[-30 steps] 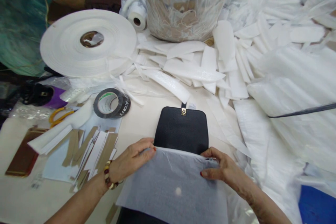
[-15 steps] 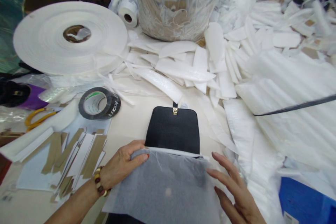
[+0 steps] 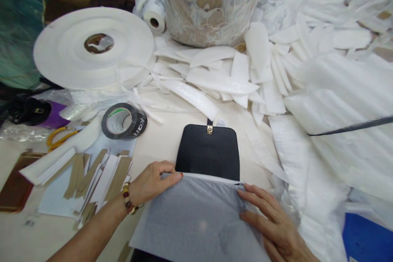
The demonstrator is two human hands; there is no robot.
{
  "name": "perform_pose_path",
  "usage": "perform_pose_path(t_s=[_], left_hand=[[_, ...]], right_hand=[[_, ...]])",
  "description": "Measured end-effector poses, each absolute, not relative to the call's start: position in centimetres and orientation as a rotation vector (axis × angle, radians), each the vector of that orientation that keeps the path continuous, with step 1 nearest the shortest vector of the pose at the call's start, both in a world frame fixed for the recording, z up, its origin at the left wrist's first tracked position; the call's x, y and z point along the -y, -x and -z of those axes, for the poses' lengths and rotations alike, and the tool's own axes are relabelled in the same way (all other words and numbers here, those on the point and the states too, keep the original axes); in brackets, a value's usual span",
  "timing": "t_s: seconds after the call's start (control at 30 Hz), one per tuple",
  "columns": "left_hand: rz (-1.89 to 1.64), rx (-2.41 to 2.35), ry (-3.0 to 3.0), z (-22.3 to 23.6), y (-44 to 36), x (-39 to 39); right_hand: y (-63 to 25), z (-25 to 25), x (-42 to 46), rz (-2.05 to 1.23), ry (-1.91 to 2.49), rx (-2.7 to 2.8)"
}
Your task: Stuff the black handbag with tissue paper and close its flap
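A black leather bag (image 3: 208, 151) with a gold clasp lies flap-open on the table, its body under a thin white tissue sheet (image 3: 196, 221). My left hand (image 3: 152, 182) pinches the sheet's top left edge at the bag's fold, fingers closed on it. My right hand (image 3: 273, 223) lies flat on the sheet's right side, fingers stretched out, pressing it down.
A large white ribbon reel (image 3: 92, 49) sits at the back left, a black tape roll (image 3: 124, 120) and yellow scissors (image 3: 59, 137) nearer. Card strips (image 3: 92, 178) lie left of my wrist. White foam pieces (image 3: 322, 90) pile to the right. A clear plastic bag (image 3: 211, 4) stands behind.
My right hand let go of the sheet's top right edge, drew back with fingers spread, and now rests flat on the sheet. My left hand kept its pinch.
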State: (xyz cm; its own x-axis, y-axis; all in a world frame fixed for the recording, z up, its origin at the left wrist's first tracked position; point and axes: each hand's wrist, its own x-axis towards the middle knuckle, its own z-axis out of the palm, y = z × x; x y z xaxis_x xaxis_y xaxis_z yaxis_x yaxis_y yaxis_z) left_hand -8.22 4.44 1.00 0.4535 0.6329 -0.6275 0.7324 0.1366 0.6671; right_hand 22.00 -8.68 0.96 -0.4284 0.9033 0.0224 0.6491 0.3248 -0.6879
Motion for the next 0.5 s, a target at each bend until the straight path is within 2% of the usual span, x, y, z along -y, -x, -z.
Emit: perform_pose_path(t_s=[0.33, 0.5], left_hand=[[0.224, -1.26, -1.439, -1.6, 7.8, -4.6], [0.239, -1.289, -1.375, -1.8, 7.9, -4.6]], right_hand=[[-22.6, -0.7, 7.8, -0.75, 1.313, 2.343], [-22.8, -1.1, 6.9, -0.417, 1.111, 2.571]])
